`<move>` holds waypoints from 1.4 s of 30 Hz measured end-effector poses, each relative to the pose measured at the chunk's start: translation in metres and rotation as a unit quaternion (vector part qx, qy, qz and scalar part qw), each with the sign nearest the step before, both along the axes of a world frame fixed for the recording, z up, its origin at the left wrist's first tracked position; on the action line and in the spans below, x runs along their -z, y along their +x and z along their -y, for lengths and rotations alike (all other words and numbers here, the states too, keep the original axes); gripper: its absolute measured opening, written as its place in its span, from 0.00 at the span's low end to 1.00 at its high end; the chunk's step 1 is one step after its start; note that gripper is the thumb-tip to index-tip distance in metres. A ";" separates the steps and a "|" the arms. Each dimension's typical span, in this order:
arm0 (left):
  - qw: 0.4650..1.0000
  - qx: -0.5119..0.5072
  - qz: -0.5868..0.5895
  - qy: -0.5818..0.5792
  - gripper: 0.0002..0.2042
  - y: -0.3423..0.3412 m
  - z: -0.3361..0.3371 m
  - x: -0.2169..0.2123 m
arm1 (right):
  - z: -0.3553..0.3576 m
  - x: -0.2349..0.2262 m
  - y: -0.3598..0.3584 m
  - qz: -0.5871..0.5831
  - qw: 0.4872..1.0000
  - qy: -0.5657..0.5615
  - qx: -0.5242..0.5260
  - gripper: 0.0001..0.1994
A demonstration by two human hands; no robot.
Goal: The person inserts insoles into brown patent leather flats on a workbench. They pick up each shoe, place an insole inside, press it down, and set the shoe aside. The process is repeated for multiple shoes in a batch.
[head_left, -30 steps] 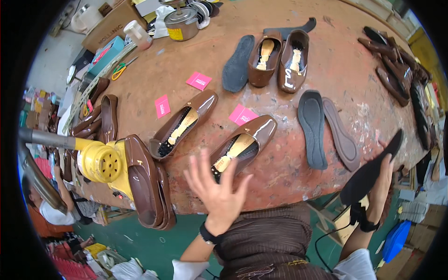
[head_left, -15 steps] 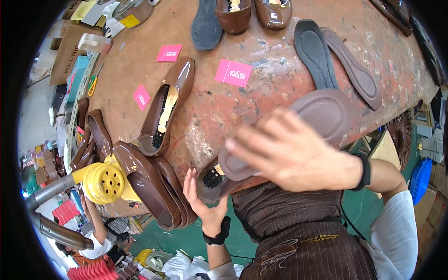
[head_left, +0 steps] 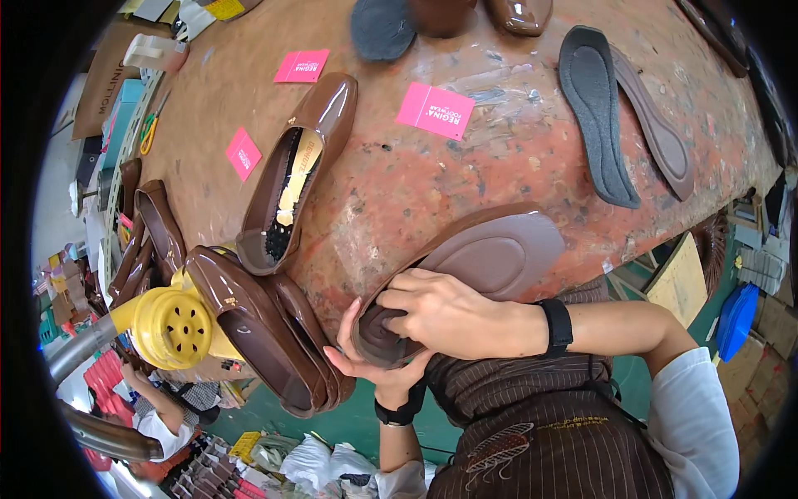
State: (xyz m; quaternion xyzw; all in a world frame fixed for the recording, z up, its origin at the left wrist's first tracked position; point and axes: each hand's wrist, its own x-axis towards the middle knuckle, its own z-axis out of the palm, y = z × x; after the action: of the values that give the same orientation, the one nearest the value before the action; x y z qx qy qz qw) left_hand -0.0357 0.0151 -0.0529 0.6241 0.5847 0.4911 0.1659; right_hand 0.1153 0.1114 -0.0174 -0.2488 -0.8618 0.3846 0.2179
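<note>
Hands first: we find both at the near edge of the workbench, closed on one brown shoe turned sole-up. Our left hand cups the heel end from beneath, fingers curled around it; our right hand grips the same end from above, a black band on each wrist. The shoe's forepart rests on the bench edge, the heel end overhanging toward our striped apron. Just to the left we count a yellow perforated nozzle on a grey pipe, with several glossy brown shoes stacked against it; their number we cannot tell. Farther in lies one open brown pump with a pale insole. Around it we count three pink rectangular cards with white print: one small at its left, one at its right, one beyond. On the right lie two loose soles side by side, one dark grey, one brown, touching along their length. At the far left edge sits a flat brown carton.
</note>
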 end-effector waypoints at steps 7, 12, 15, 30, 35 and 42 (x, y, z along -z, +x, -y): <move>0.998 0.045 -0.005 -0.031 0.73 -0.008 0.002 -0.002 | 0.004 -0.005 0.000 0.037 0.998 0.053 -0.009 0.14; 0.992 0.096 0.065 -0.045 0.66 -0.017 0.001 -0.004 | 0.004 0.013 -0.001 -0.046 0.991 0.100 -0.075 0.14; 0.992 0.102 0.021 -0.072 0.45 -0.024 -0.003 -0.011 | 0.000 0.016 -0.001 -0.038 0.989 0.032 -0.137 0.17; 0.995 0.006 0.009 -0.095 0.29 0.023 0.002 -0.031 | -0.007 -0.022 0.051 0.127 0.971 0.162 0.121 0.18; 0.964 0.079 -0.139 -0.212 0.20 0.078 0.004 -0.077 | -0.070 -0.042 0.063 0.128 0.880 0.081 0.450 0.15; 0.894 0.162 -0.306 -0.285 0.20 0.099 -0.012 -0.082 | 0.013 -0.073 0.084 0.134 0.973 0.095 0.164 0.12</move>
State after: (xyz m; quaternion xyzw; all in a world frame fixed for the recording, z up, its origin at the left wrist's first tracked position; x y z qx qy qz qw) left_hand 0.0633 0.0273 0.0296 0.7553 0.6124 0.0544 0.2271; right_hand 0.1990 0.0987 0.0556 -0.4139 -0.8633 0.2230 0.1835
